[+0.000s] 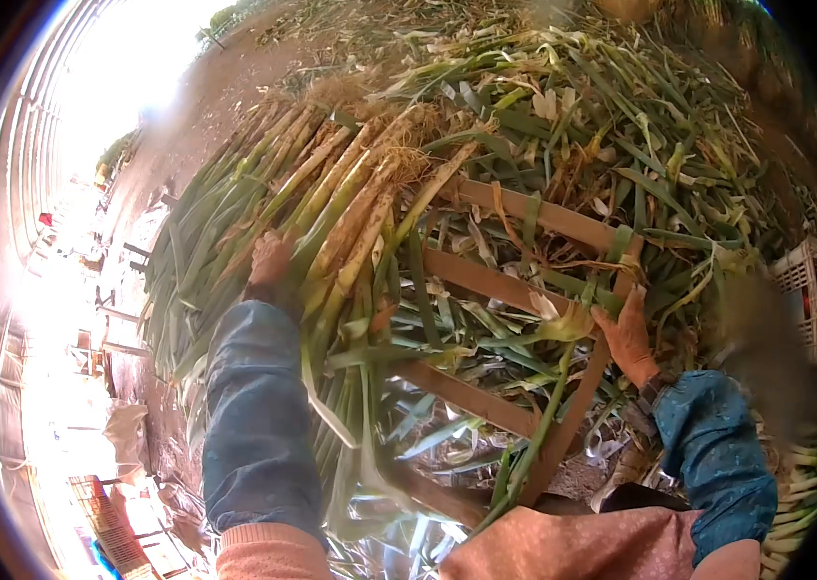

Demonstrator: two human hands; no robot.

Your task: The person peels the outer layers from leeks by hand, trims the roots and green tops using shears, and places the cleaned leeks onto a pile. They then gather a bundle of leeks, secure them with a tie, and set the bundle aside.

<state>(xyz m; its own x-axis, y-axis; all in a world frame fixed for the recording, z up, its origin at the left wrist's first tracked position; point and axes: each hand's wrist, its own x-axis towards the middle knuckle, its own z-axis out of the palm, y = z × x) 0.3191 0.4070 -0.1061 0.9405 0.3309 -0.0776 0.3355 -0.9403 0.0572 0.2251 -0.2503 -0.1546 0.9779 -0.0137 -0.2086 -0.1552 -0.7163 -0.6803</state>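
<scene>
Long leeks (360, 208) with muddy stalks and tangled roots lie heaped over the left part of a brown slatted frame (496, 285). My left hand (270, 259) is at the left side of these leeks, its fingers curled against the green leaves; what it grips, if anything, is hidden. On the right, my right hand (629, 333) touches the side bar of the frame, near the yellowish end of a single leek (563, 372) that slants down across the slats. The fingers of this hand are partly spread, and its hold on the leek is unclear.
Loose leaves and trimmings (563, 116) are piled behind and below the frame. A plastic crate (800, 280) stands at the right edge, with more leeks (800, 503) at the lower right. Another crate (109, 522) is at the lower left, beside the bright wall (2, 290).
</scene>
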